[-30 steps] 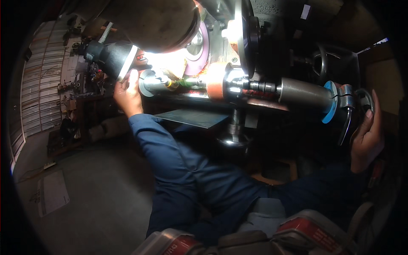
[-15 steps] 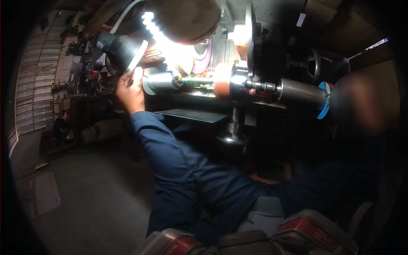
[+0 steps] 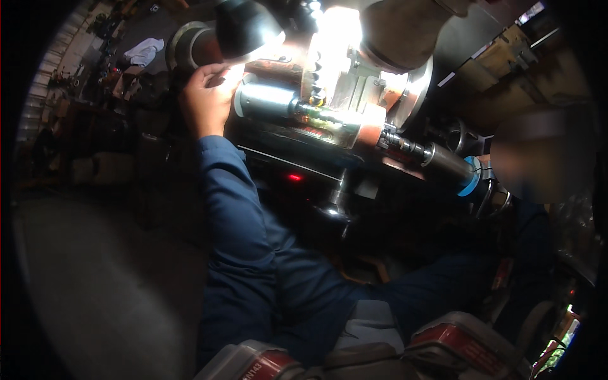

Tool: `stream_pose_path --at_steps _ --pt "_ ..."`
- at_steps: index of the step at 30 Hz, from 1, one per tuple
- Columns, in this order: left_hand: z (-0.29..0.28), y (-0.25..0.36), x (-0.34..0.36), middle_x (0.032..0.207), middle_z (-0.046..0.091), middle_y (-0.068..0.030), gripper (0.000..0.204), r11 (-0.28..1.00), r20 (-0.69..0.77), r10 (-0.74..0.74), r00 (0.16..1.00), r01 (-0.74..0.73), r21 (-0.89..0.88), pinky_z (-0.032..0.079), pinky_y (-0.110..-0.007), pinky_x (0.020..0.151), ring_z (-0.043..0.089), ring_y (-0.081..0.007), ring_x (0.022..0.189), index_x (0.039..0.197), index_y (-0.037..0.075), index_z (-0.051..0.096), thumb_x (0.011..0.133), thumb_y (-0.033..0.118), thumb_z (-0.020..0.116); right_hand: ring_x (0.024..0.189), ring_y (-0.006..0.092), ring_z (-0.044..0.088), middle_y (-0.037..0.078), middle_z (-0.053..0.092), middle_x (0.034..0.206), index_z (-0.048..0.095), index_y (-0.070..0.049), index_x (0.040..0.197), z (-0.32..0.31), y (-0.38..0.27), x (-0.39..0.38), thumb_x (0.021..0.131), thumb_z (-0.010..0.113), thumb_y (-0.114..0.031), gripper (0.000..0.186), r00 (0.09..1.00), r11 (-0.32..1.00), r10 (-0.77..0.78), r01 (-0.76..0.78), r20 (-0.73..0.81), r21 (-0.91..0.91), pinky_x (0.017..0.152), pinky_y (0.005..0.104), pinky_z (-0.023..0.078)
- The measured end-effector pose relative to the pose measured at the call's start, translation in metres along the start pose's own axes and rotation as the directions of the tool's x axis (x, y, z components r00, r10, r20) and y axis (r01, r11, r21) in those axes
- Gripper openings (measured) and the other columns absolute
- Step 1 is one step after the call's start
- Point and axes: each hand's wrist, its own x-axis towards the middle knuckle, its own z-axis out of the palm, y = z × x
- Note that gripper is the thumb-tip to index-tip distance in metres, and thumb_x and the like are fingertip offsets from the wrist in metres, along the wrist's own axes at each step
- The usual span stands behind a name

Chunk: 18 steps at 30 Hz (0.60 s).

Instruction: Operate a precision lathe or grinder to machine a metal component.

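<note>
My left hand (image 3: 206, 98) reaches up to the left end of a shiny steel cylinder (image 3: 266, 101) on a machine, with its fingers curled at that end just under a black lamp head (image 3: 244, 25). The cylinder runs right into an orange collar (image 3: 367, 130) and a dark shaft (image 3: 443, 164) with a blue ring (image 3: 472, 176). My right hand (image 3: 538, 158) is a blur at the shaft's right end, past the blue ring; its grip is not visible. Both arms wear dark blue sleeves.
A bright lamp (image 3: 335, 31) glares over the machine head. A small red light (image 3: 294, 177) glows below the cylinder. A metal knob (image 3: 332, 209) hangs under the machine. Cluttered shelves (image 3: 95, 57) stand at far left above grey floor (image 3: 95, 285). Red-and-grey gear (image 3: 456, 342) sits at the lower edge.
The view has swung closer and tilted, so the machine now fills the upper frame. My left hand stays at the cylinder's end. My right hand, clear a second ago at a handwheel, is blurred.
</note>
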Motion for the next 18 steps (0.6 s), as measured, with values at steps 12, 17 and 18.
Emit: stream_pose_path --at_steps 12,17,18 --pt "-0.004 0.011 -0.009 0.083 0.072 -0.0057 0.027 0.995 -0.089 0.021 0.996 -0.013 0.096 0.052 -0.025 0.067 0.065 -0.0096 0.075 0.089 0.002 0.07 0.071 0.018 0.082 0.068 0.0131 0.057 0.007 0.065 0.075 0.069 0.003 0.088 0.018 0.026 -0.036 0.091 0.052 -0.021 0.029 0.794 0.845 -0.503 0.367 -0.343 -0.389 0.06 0.0308 0.044" --pt "-0.009 0.012 -0.009 0.085 0.072 -0.0065 0.031 0.976 -0.109 0.078 0.991 -0.053 0.211 0.052 -0.026 0.072 0.067 -0.0117 0.078 0.088 0.004 0.071 0.07 0.025 0.083 0.081 0.0244 0.066 0.015 0.069 0.087 0.068 0.003 0.095 0.054 0.026 -0.051 0.09 0.052 -0.012 0.023 0.575 0.813 -0.555 0.225 -0.601 -0.536 0.075 0.0341 0.049" --pt "-0.008 0.009 -0.009 0.085 0.072 -0.0065 0.031 0.978 -0.113 0.071 0.991 -0.047 0.203 0.052 -0.026 0.072 0.067 -0.0117 0.078 0.088 0.004 0.071 0.07 0.025 0.083 0.083 0.0255 0.066 0.016 0.069 0.089 0.068 0.002 0.097 0.061 0.023 -0.057 0.09 0.051 -0.012 0.023 0.524 0.825 -0.539 0.17 -0.66 -0.539 0.076 0.0348 0.049"
